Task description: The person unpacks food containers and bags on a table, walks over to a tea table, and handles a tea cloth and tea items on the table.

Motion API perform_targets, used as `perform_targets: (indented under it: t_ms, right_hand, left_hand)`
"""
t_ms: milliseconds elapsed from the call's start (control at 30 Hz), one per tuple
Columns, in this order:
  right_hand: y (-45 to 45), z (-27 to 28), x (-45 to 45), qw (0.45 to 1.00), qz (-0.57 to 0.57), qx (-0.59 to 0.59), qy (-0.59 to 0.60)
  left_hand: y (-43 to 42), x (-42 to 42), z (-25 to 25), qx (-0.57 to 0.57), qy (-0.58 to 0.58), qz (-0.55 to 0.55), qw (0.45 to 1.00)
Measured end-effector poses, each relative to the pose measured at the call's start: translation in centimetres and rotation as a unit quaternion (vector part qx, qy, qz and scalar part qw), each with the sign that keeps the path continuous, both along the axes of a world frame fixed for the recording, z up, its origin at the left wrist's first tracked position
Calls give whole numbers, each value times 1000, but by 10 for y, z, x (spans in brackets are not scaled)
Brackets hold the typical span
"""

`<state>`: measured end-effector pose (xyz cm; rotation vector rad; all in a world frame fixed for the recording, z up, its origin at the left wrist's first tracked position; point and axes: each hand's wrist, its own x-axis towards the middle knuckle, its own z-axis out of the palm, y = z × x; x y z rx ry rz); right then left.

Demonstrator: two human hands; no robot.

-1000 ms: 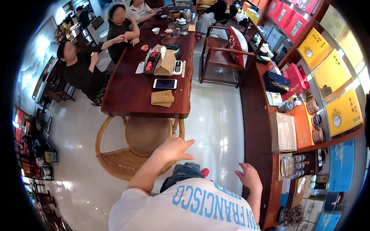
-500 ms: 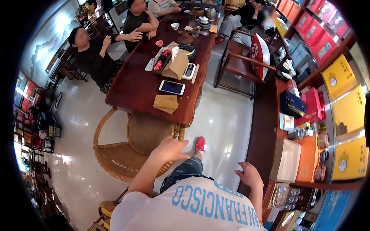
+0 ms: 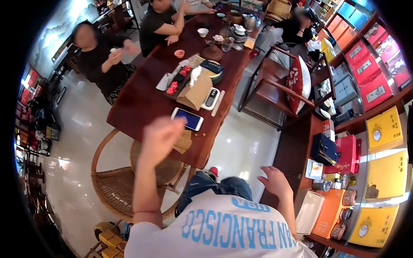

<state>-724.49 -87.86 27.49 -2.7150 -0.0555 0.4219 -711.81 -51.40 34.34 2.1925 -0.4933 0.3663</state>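
My left hand (image 3: 161,136) is stretched out over the near end of the dark red wooden table (image 3: 129,109), its fingers smeared by motion. Just beyond it lies a white smartphone (image 3: 193,122) with its screen up. A folded brown cloth (image 3: 184,142) shows in part behind the hand; I cannot tell whether the two touch. Low at my right side, my right hand (image 3: 277,180) hangs in the air with its fingers apart and nothing in them.
A wicker chair (image 3: 109,189) stands at the table's near end, and a wooden armchair (image 3: 275,88) on the right. Shelves with yellow boxes (image 3: 384,129) line the right side. People sit along the table's left side.
I have moved closer to the table. My left hand has gone from above the wicker chair to over the table's near end. The person at left has shifted their hands.
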Motion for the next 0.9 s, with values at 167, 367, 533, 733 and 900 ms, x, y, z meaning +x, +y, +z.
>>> perform_targets:
  t_ms: [167, 367, 533, 733, 900]
  right_hand:
    - [1, -16, 37, 996, 85, -1, 41]
    - [5, -14, 75, 992, 122, 26, 19]
    - [-11, -23, 87, 990, 139, 14, -11]
    - [-17, -28, 93, 992, 120, 24, 7]
    - [-16, -27, 95, 994, 108, 23, 16]
  left_hand:
    - [-3, -10, 171, -116, -191, -326, 919]
    - [-5, 3, 192, 95, -59, -363, 925]
    - [-3, 12, 195, 110, -24, -346, 931]
    - [-2, 22, 200, 113, -8, -336, 935]
    - [-4, 28, 202, 114, -5, -332, 936]
